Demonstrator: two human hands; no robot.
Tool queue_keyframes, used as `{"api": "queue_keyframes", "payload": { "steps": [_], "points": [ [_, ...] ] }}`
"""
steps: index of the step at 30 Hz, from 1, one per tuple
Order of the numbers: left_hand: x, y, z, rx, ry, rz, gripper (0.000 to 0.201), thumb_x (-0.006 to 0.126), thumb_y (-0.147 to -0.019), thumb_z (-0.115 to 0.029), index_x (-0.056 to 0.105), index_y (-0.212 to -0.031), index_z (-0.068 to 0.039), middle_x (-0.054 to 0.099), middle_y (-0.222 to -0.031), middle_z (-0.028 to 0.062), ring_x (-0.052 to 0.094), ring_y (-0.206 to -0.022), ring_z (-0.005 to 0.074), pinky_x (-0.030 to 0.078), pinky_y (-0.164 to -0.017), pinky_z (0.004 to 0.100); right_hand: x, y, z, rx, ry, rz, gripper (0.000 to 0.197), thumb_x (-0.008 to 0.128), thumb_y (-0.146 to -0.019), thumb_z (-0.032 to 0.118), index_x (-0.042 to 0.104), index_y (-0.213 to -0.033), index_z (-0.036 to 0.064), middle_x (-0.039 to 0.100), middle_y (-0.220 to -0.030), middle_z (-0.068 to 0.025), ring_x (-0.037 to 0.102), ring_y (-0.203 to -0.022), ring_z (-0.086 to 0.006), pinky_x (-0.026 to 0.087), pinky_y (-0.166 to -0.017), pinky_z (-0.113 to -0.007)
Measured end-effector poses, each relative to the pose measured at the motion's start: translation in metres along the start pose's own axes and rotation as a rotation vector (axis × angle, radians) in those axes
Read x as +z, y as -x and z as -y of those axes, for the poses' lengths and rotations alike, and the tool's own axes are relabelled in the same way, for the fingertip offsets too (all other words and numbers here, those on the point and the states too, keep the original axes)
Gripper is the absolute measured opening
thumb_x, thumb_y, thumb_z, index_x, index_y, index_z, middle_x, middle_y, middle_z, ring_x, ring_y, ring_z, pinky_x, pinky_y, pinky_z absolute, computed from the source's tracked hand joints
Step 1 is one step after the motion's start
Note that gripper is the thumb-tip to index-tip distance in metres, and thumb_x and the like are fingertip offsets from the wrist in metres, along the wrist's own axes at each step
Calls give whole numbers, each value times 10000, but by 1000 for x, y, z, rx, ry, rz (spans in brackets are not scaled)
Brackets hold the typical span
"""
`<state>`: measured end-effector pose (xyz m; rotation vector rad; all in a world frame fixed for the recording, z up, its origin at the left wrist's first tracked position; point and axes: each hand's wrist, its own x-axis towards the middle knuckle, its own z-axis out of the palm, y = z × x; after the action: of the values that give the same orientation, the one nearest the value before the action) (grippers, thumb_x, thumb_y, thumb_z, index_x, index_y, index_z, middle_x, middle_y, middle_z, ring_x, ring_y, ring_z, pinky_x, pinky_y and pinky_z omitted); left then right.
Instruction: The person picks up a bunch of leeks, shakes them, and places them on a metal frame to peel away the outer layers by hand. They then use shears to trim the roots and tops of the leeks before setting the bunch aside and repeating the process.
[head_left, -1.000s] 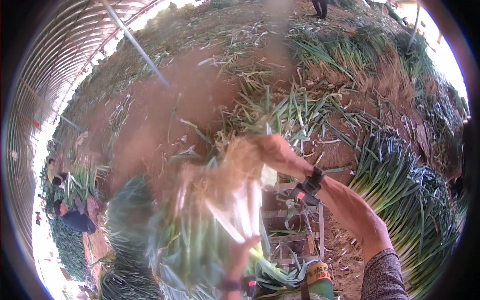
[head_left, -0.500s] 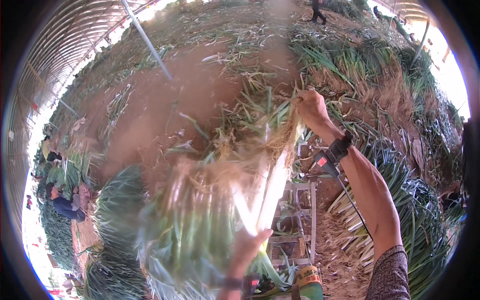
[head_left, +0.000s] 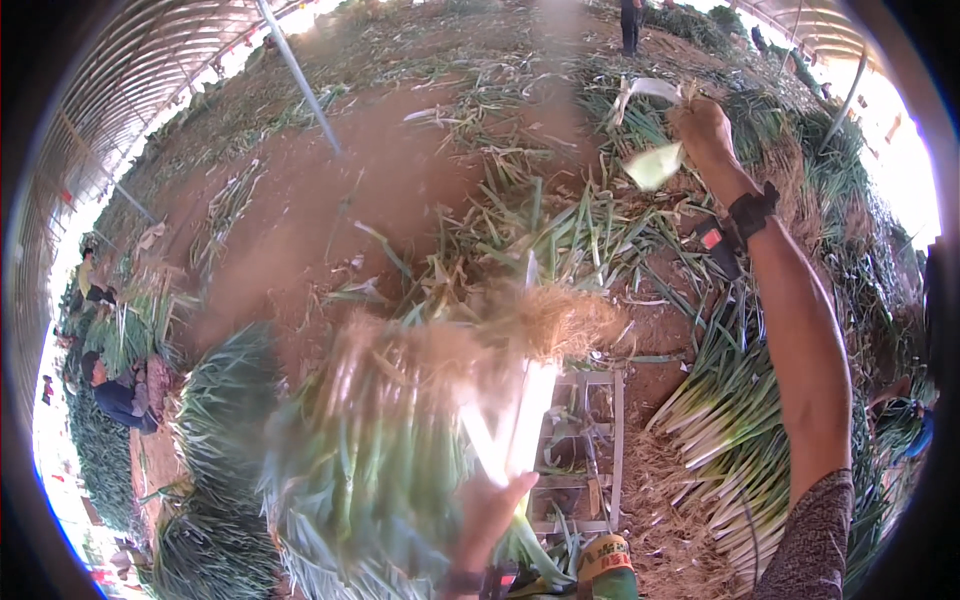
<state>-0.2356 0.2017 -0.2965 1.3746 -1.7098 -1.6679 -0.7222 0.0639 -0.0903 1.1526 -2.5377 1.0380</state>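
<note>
My left hand [head_left: 488,510] is wrapped around the white shanks of a few long green onions [head_left: 530,410], thumb laid across them. Their shaggy tan roots [head_left: 570,318] point away from me. Up at the right, my right hand [head_left: 705,135] is closed, arm stretched out, on a peeled onion leaf [head_left: 655,165] whose pale pieces stick out to its left. A thick row of green onions [head_left: 370,430], roots outward, lies left of my left hand; a hazy smear over the picture blurs it.
A metal rack frame [head_left: 618,440] stands right of the held onions. Beyond it lies a heap of green onions [head_left: 740,430]. Leaf scraps [head_left: 590,230] litter the soil ahead. More onion piles [head_left: 225,430] and a seated person [head_left: 125,395] are at left. Another person [head_left: 630,25] stands far off.
My right hand has swung from the root ends up and to the right, pulling a pale leaf away. My left hand keeps its grip in nearly the same place.
</note>
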Motion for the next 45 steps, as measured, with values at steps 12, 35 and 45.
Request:
{"api": "queue_keyframes", "payload": {
  "steps": [12, 35, 45],
  "points": [
    [31, -37, 0, 83, -254, -107, 347, 722, -820, -298, 653, -970, 7, 628, -634, 21, 584, -546, 87, 472, -458, 231, 18, 184, 114, -664, 96, 1062, 131, 641, -885, 158, 699, -985, 95, 672, -862, -30, 638, -714, -120, 572, -662, -304],
    [0, -37, -26, 15, 127, -184, 338, 763, -798, -129, 664, -1085, 18, 703, -922, 117, 665, -822, 193, 558, -722, 331, 0, 54, 12, -422, 483, 244, 436, 609, -873, 73, 524, -1299, 45, 696, -988, -175, 688, -753, -256, 587, -608, -379],
    [-79, -73, -156, 259, 354, -537, 553, 755, -820, -229, 531, -1223, 74, 626, -1055, 165, 614, -981, 261, 518, -878, 393, 59, 292, -28, -507, 161, 995, 312, 552, -949, 111, 566, -1254, 51, 640, -919, -101, 541, -613, -150, 493, -489, -271]
  ]
}}
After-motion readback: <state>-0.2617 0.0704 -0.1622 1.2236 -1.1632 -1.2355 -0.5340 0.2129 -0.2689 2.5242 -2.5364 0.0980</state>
